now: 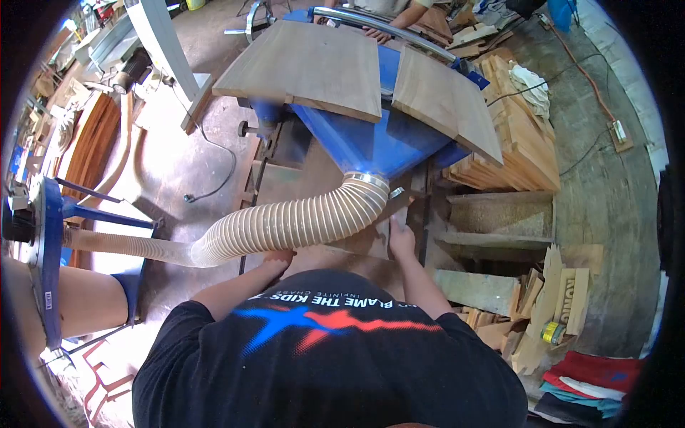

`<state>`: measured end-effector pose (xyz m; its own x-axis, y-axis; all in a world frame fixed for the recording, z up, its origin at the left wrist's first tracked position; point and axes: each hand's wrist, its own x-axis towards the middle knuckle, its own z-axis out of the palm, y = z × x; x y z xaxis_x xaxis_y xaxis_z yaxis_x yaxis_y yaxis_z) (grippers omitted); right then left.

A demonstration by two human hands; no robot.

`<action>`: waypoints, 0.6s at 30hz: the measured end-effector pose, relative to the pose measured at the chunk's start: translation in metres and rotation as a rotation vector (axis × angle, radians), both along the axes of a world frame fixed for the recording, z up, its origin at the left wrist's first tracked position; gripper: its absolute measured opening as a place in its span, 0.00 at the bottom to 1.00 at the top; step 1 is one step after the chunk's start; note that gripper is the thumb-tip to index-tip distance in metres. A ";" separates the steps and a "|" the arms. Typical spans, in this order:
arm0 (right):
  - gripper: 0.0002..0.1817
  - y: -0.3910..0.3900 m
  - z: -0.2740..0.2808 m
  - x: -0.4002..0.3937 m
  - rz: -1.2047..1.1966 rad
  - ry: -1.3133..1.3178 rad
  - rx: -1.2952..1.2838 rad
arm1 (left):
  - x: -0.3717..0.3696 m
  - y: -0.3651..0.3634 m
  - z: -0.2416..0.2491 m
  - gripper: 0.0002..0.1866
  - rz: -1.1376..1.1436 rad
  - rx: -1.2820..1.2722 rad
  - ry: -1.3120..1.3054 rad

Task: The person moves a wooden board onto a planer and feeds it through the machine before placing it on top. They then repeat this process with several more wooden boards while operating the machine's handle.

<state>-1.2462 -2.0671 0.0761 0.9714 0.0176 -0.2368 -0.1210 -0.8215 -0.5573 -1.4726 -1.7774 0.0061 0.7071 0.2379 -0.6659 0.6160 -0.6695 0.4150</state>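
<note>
A brown wooden board [360,246] lies low in front of my body, partly covered by the ribbed hose. My right hand [402,239] grips its right edge, thumb along the top. Beside its left edge is my left hand [280,258], with its fingers mostly hidden under the hose. The beige ribbed hose [285,226] curves across above the board and joins a blue machine hood [353,143]. On the machine rest two wide wooden panels, a left panel [307,64] and a right panel [444,100].
Another person's hand [378,34] rests at the machine's far side. Stacked boards [524,135] stand right of the machine, above a wooden frame [499,214] and offcuts [549,307]. At left is a blue dust collector [50,264]. A black cable [225,153] trails across the floor.
</note>
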 end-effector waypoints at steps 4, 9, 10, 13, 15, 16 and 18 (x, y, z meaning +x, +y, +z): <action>0.41 -0.014 0.002 -0.028 0.001 0.007 0.011 | -0.023 -0.001 0.006 0.25 0.452 -0.516 -0.269; 0.40 -0.094 -0.023 -0.106 -0.114 0.020 0.045 | -0.071 -0.007 0.009 0.26 0.266 -0.495 -0.317; 0.39 -0.096 -0.007 -0.122 -0.123 0.014 0.011 | -0.074 -0.015 0.037 0.27 0.241 -0.494 -0.264; 0.38 -0.103 0.043 -0.171 -0.189 0.032 -0.021 | -0.077 -0.023 0.003 0.29 0.199 -0.579 -0.266; 0.39 -0.120 0.042 -0.194 -0.259 0.083 0.057 | -0.055 -0.021 0.060 0.29 0.072 -0.542 -0.240; 0.39 -0.132 0.025 -0.210 -0.292 0.002 0.065 | -0.047 -0.023 0.078 0.27 0.033 -0.548 -0.218; 0.40 -0.156 -0.020 -0.236 -0.347 -0.160 0.077 | -0.031 -0.032 0.106 0.22 -0.034 -0.561 -0.176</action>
<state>-1.4822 -2.2232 0.0556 0.9474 -0.3065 -0.0922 -0.2904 -0.7022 -0.6501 -1.5039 -1.8090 0.1121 0.8196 -0.1417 -0.5552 0.4877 -0.3361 0.8057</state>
